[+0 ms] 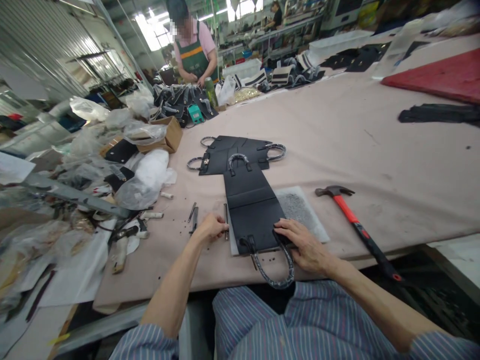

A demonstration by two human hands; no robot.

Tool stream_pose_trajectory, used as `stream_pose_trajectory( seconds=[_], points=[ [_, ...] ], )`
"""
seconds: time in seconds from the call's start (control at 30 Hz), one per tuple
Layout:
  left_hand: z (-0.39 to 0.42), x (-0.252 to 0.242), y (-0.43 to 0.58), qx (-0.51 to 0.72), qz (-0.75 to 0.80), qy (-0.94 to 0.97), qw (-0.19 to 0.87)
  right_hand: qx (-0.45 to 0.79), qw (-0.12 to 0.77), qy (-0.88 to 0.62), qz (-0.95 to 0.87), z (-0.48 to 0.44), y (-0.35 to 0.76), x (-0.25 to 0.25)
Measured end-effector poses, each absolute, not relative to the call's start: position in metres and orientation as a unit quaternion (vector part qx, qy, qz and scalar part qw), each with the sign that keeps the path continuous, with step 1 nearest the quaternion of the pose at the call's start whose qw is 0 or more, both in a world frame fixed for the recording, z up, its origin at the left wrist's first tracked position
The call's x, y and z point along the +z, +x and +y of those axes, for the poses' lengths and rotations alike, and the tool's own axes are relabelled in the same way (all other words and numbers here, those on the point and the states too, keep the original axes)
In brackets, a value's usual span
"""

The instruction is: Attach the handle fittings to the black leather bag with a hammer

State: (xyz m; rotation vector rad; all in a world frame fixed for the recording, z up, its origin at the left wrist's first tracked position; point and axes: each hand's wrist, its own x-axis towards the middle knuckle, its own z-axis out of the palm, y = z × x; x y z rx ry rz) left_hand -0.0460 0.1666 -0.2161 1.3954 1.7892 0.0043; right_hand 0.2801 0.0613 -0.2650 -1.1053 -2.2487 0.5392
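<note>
A black bag panel (251, 200) with a plastic-wrapped loop handle (275, 282) at its near end lies across a pale board (315, 225). My right hand (303, 245) rests on the panel's right edge, fingers stretched out beside the handle's base. Just left of the panel, my left hand (212, 227) is closed, its fingertips pinching a thin metal rod (226, 215) that stands roughly upright. Farther back, more black panels (213, 157) with wrapped handles lie partly under the first one.
A claw hammer (350, 215) with a red and black handle lies at right. Small metal tools (194, 220) sit left of my left hand. Plastic bags (144, 177) and a cardboard box (170, 135) crowd the left side. A co-worker (197, 50) stands across the table.
</note>
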Motion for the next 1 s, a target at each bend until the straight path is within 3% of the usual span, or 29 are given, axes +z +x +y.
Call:
stream_pose_trajectory(
  seconds=[0.17, 0.4, 0.63, 0.83, 1.0],
  points=[
    [0.167, -0.223, -0.046, -0.003, 0.723, 0.572, 0.388, 0.202, 0.279, -0.413, -0.843, 0.061, 0.279, -0.263],
    [0.17, -0.218, -0.038, -0.044, 0.737, 0.638, 0.219, 0.198, 0.281, -0.423, -0.839, 0.061, 0.278, -0.261],
    [0.182, -0.22, -0.035, -0.098, 0.72, 0.66, 0.192, 0.195, 0.283, -0.43, -0.835, 0.061, 0.278, -0.262],
    [0.181, -0.211, -0.057, 0.027, 0.747, 0.521, 0.412, 0.193, 0.281, -0.432, -0.835, 0.061, 0.278, -0.263],
    [0.142, -0.205, -0.057, 0.348, 0.613, 0.496, 0.508, 0.193, 0.289, -0.439, -0.829, 0.062, 0.276, -0.262]
  ],
)
